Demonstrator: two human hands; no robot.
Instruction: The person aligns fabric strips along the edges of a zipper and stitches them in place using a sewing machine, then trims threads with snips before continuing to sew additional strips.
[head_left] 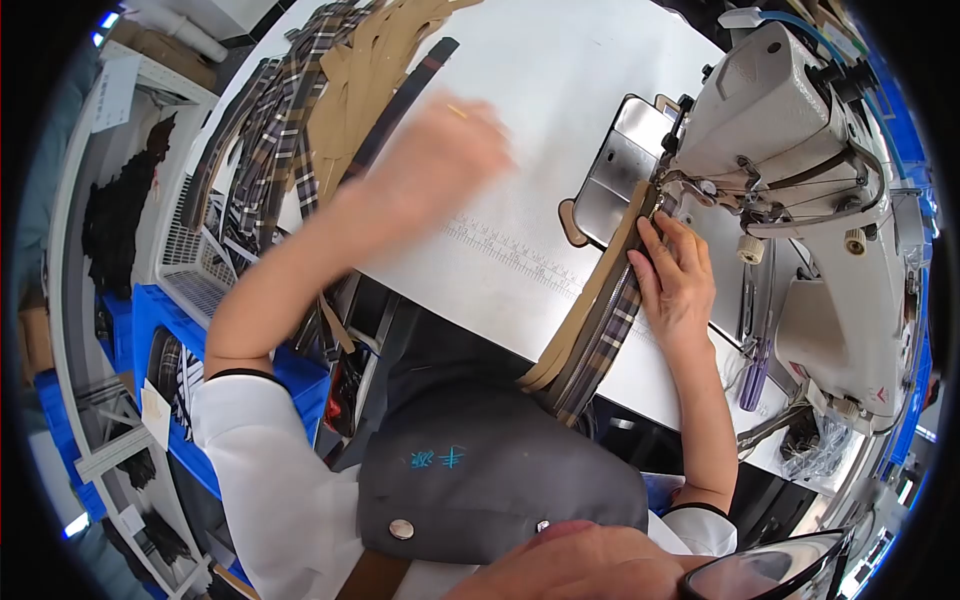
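My right hand (677,275) rests on layered fabric strips (610,315), tan, dark and plaid with a zipper-like edge, its fingertips pressing them down just below the needle area of the white sewing machine (760,110). The strips hang over the table's front edge towards my apron. Blurred by motion, my left hand (450,145) is above the table at the left of centre, beside a dark strip (410,95). Whether its fingers hold anything is hidden by the blur.
Plaid strips (280,140) and tan strips (365,85) are piled at the table's back left, near a white basket (190,250). A blue bin (190,325) stands below. A shiny metal plate (625,160) lies beside the machine. A purple-handled tool (755,380) is at the right.
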